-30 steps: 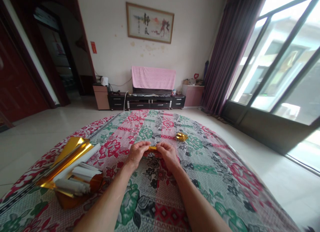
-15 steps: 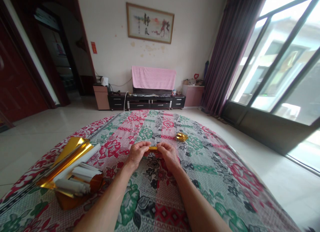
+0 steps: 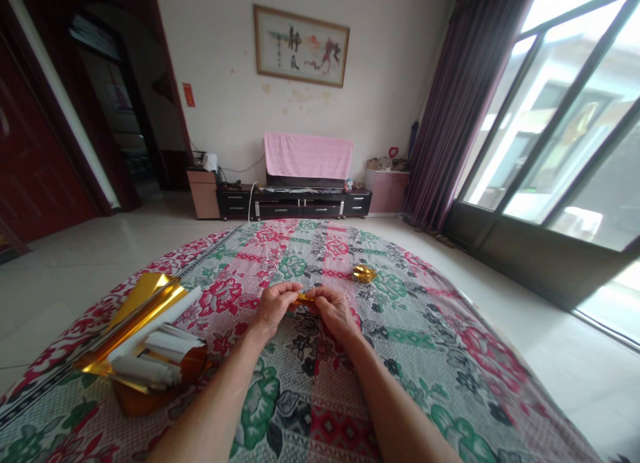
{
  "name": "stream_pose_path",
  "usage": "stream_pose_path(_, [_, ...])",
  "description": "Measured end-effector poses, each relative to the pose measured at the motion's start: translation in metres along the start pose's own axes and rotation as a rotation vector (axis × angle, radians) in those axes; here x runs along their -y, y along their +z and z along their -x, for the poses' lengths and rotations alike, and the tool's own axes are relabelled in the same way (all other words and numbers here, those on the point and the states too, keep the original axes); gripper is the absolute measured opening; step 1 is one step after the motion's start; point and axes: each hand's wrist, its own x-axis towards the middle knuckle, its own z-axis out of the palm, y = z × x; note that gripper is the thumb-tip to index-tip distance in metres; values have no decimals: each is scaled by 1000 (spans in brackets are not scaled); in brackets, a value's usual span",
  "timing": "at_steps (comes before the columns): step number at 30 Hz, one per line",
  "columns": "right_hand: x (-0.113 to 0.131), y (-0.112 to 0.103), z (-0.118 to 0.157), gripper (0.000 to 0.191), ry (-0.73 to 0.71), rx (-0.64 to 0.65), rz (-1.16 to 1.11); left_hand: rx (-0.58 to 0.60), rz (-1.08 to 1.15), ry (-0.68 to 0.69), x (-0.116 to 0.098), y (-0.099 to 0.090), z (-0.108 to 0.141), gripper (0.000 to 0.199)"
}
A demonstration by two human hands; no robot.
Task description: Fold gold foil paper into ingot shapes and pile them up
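Between my two hands, above the flowered tablecloth (image 3: pixel 295 243), is a small folded strip of gold foil paper (image 3: pixel 304 299). My left hand (image 3: pixel 273 308) pinches its left end between thumb and fingers. On the other end, my right hand (image 3: pixel 334 310) is closed in a pinch too, its fingers hiding part of the strip. Beyond the right hand lies a shiny folded gold foil piece (image 3: pixel 364 274). To the left of my left forearm is a pile of gold foil sheets (image 3: pixel 145 316), with several white-backed rolled sheets (image 3: pixel 173 346) on it.
The round table's edge curves down at left and right. Past it, a low black TV cabinet (image 3: pixel 300 203) stands at the wall, with a pink cloth (image 3: pixel 309 155) draped over a screen. A purple curtain (image 3: pixel 440 116) hangs beside the glass door at right.
My right hand has shifted slightly left toward my left hand, so less of the gold strip shows between them. The foil pile and the folded piece have stayed put.
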Motion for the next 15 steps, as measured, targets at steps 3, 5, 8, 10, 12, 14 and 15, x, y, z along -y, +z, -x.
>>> stream_pose_path(3, [-1,0,0,19,13,-4,41,5,-8,1,0,0,0,22])
stream_pose_path(5, [1,0,1,18,13,4,67,7,-17,1,-1,1,1,22])
stream_pose_path(8, [3,0,2,20,-28,26,92,8,-28,3,-3,1,2,20])
stream_pose_path(10, [3,0,2,24,-60,30,107,13,-31,5,-3,2,3,20])
stream_pose_path(12, [2,0,2,25,-77,30,113,20,-33,6,-2,1,3,20])
stream_pose_path(14, [1,0,1,25,-77,28,93,25,-32,7,-1,1,2,20])
stream_pose_path(15, [1,1,1,25,-69,25,72,26,-30,7,0,1,1,20])
